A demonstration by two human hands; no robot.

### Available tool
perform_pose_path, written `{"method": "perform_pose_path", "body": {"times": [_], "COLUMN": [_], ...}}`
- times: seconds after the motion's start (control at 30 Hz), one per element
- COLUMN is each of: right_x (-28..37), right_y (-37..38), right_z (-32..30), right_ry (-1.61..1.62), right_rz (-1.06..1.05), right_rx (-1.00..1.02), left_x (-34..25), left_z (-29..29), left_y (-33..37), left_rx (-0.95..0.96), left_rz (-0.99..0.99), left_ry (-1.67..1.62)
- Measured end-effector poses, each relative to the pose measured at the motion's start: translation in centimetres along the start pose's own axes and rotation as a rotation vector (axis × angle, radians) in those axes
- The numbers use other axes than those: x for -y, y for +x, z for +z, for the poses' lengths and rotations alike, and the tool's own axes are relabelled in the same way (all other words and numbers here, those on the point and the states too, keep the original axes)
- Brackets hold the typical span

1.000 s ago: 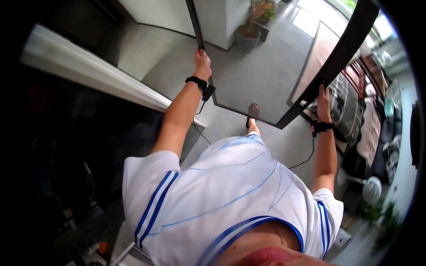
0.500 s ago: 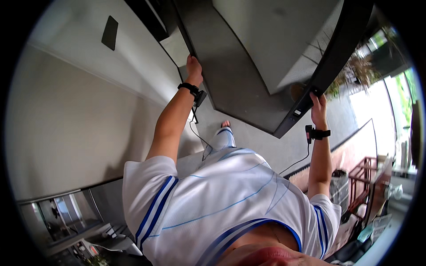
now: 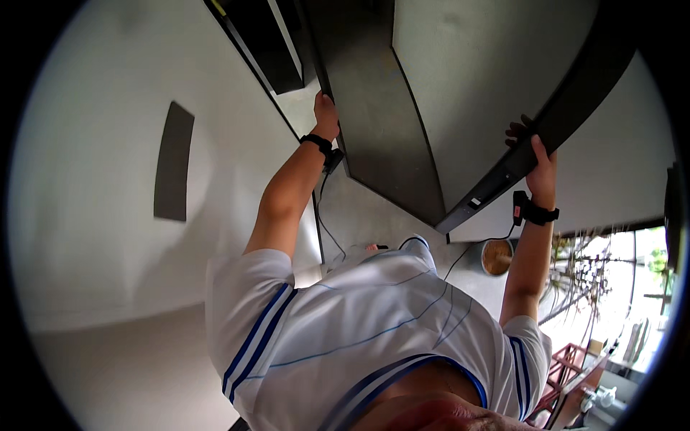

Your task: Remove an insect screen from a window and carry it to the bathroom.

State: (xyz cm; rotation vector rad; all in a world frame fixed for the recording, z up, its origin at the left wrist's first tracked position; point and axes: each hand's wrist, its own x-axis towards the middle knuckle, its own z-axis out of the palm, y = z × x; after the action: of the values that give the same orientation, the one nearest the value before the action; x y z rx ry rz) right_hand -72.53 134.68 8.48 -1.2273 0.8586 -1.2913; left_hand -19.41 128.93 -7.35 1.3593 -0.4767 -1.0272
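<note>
A large dark-framed panel (image 3: 496, 179) is held up in front of me, tilted, with one lower corner pointing toward my legs. Its broad face is glossy or see-through; I cannot tell which. My left hand (image 3: 327, 116) is closed around the panel's left edge. On the thick right edge, my right hand (image 3: 543, 172) grips with the thumb on the near side, and fingers show past the frame. A small pale label (image 3: 474, 202) sits on that edge below my right hand. Both wrists wear black straps with small cabled devices.
A white wall (image 3: 93, 179) with a dark grey rectangle (image 3: 174, 161) runs close along my left. Ahead stands a dark upright box shape (image 3: 269, 50). At right are a plant pot (image 3: 497, 256), dry plant stems (image 3: 586, 269) and a reddish-brown rack (image 3: 571, 366).
I have moved along with the panel, still held in both hands. The wall's grey rectangle appears lower and larger. The pot shows clearly beside the panel, and the pink mat has left view.
</note>
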Motion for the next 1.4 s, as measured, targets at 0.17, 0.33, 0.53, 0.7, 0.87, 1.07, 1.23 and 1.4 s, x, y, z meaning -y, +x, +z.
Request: {"method": "perform_pose_path", "body": {"times": [0.17,0.33,0.53,0.7,0.87,1.07,1.23,1.4], "right_x": [-4.6,-15.7,-24.9,-30.7,-32.5,-35.1,-35.3,-33.5], "right_y": [-5.7,-14.4,-22.1,-25.4,-29.4,-31.4,-28.8,-26.0], "right_z": [-0.5,20.7,67.4,111.9,149.4,179.5,186.2,191.2], "right_ry": [0.054,0.066,-0.119,-0.171,-0.230,-0.237,-0.256,-0.196], "right_rz": [-0.067,-0.027,-0.048,-0.220,-0.270,-0.380,-0.473,-0.523], "right_rx": [0.125,-0.267,-0.280,-0.329,-0.488,-0.642,-0.700,-0.686], "left_x": [11.6,3.8,-12.8,-31.5,-48.3,-59.7,-60.5,-62.8], "left_z": [-4.6,-24.3,-62.8,-103.3,-132.1,-154.3,-157.1,-159.7], "left_y": [1.0,6.2,7.7,11.9,19.1,25.8,26.5,25.5], "left_rx": [-0.029,0.245,0.460,0.687,0.839,0.888,0.894,0.878], "left_rz": [0.065,0.046,-0.025,-0.081,-0.013,-0.002,0.056,0.140], "left_ry": [0.114,0.733,0.683,0.630,0.555,0.554,0.548,0.453]}}
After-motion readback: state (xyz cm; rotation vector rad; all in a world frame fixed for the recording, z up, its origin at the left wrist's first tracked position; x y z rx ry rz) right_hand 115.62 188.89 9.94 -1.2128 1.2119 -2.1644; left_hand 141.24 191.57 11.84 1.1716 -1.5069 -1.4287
